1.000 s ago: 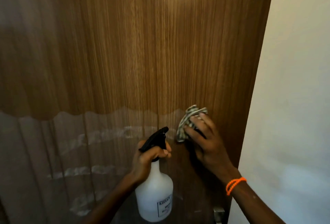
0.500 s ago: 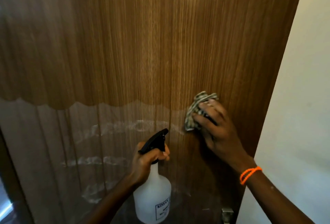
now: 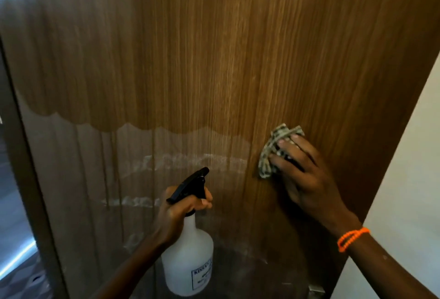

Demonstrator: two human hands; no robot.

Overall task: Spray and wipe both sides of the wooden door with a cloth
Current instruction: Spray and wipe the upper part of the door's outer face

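— What light are you working in?
— Dim and warm. Your brightest patch is a soft glare near the top of the wooden door (image 3: 238, 48); left of the door a cold streak glints.
— Sharpness?
— Soft all over, grain smeared. The door's edges bow outward, and its upper-left corner is hazy.

The right hand (image 3: 307, 175), pressing the crumpled cloth (image 3: 273, 151) flat against the wooden door (image 3: 214, 48), now sits farther to the right and higher on the panel than a second ago, well apart from the spray bottle (image 3: 188, 258); before, the cloth lay just beside the black nozzle. The view has swung left: the door's left edge and a strip of floor (image 3: 14, 251) beyond it now show, and the white wall (image 3: 404, 167) takes less of the picture.
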